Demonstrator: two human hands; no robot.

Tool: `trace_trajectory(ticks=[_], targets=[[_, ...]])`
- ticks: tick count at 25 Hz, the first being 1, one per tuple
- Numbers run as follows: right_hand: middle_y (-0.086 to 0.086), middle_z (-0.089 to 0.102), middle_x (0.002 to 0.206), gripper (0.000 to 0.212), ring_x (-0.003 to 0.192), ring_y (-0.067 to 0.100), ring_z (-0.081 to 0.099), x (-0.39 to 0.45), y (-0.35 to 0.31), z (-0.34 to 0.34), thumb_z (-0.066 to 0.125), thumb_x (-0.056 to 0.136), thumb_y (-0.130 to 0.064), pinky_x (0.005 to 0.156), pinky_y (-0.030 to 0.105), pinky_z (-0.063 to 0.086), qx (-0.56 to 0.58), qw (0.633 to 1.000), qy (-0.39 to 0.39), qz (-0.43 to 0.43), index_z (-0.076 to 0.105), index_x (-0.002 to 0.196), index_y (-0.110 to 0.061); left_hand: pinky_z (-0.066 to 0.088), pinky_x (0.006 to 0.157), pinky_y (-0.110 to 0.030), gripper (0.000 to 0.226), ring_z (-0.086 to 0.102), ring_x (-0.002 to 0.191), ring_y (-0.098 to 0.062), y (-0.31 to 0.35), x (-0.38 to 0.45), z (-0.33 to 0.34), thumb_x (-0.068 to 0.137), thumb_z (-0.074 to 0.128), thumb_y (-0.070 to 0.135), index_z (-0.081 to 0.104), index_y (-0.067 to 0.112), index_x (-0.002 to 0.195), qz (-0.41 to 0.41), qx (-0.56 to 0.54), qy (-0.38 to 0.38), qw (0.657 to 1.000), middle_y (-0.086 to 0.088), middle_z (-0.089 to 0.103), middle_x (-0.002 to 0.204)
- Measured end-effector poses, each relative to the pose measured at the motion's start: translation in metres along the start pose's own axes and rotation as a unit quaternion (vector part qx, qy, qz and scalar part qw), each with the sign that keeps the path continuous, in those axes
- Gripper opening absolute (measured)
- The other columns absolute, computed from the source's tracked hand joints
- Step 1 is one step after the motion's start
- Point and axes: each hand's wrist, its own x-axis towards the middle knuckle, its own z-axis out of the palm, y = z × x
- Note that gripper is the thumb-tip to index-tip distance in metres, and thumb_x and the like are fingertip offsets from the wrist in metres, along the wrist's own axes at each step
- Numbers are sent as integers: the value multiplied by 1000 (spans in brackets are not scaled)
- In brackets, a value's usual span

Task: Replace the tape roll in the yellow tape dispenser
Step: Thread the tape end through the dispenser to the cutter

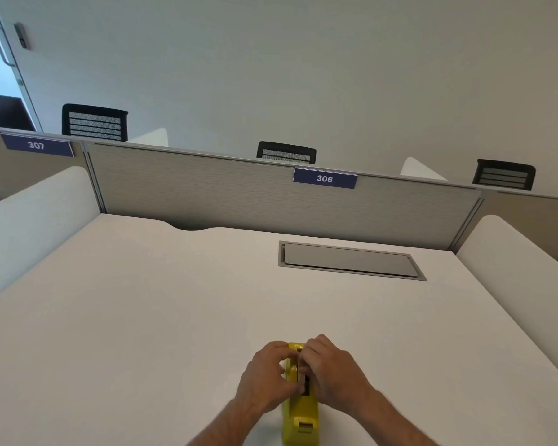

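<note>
The yellow tape dispenser (300,416) stands on the white desk (142,317) near the front edge, its cutter end toward me. My left hand (266,376) grips its left side around the roll slot. My right hand (331,373) closes on the right side, fingers over the top of the slot. The tape roll itself is hidden between my fingers; only a dark gap shows in the slot.
A grey cable-port lid (348,260) is set into the desk at the back right. A grey partition (239,194) labelled 306 closes the far side, with white side dividers (29,220) left and right. Black chairs (94,122) stand beyond.
</note>
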Motion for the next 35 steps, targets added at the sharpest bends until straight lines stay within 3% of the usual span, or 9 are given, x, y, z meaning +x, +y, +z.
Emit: trace_trajectory(ticks=[5,8,13,17,21,24,29,35], targets=[[-3,57,101,11,87,12,48,4,-2,-2,50,97,-28,54,14,34,40,998,-8,38,55,99,-18,58,90,-30,61,60,103,-9,2,-1,0,60,82,40,64,41,117,-3,7,5,1000,19,52,135],[-4,58,103,11,85,8,43,4,-4,-1,50,99,-29,58,12,34,69,996,5,64,55,101,-19,57,90,-29,62,60,104,-9,3,-2,1,59,83,39,64,41,118,-12,9,5,1000,20,51,135],[-11,63,91,4,86,7,54,3,2,-5,58,93,-28,71,20,48,189,973,1,136,62,94,-27,58,90,-27,61,59,104,-8,0,0,1,59,83,42,64,42,117,-9,5,6,1000,19,51,134],[-13,72,94,14,92,9,64,2,8,-10,62,92,-30,76,23,56,282,945,4,166,69,105,-31,57,90,-25,59,59,104,-8,1,0,1,60,85,39,66,41,116,-7,4,4,1000,18,51,134],[-16,69,92,30,90,10,61,1,7,-11,73,79,-40,75,26,57,247,959,-24,139,71,109,-38,57,90,-27,62,59,104,-9,0,1,1,60,84,42,64,41,119,-2,10,4,1000,18,50,134],[-10,68,81,20,81,11,58,1,6,-8,72,77,-41,72,36,56,215,968,-20,132,75,95,-33,58,92,-31,59,59,107,-10,1,1,2,59,84,43,65,39,115,-5,16,4,1000,17,50,134],[-22,60,69,12,77,6,57,4,3,-9,77,77,-27,69,28,50,222,963,1,155,78,87,-35,58,91,-33,55,59,106,-10,1,1,2,58,84,42,66,39,110,-9,16,7,1000,18,51,130],[-9,67,78,7,74,9,59,11,0,-10,68,81,-27,69,34,54,183,971,-14,156,74,81,-23,58,91,-33,60,60,105,-10,2,1,2,57,83,42,65,40,113,-15,14,5,1000,18,51,131]])
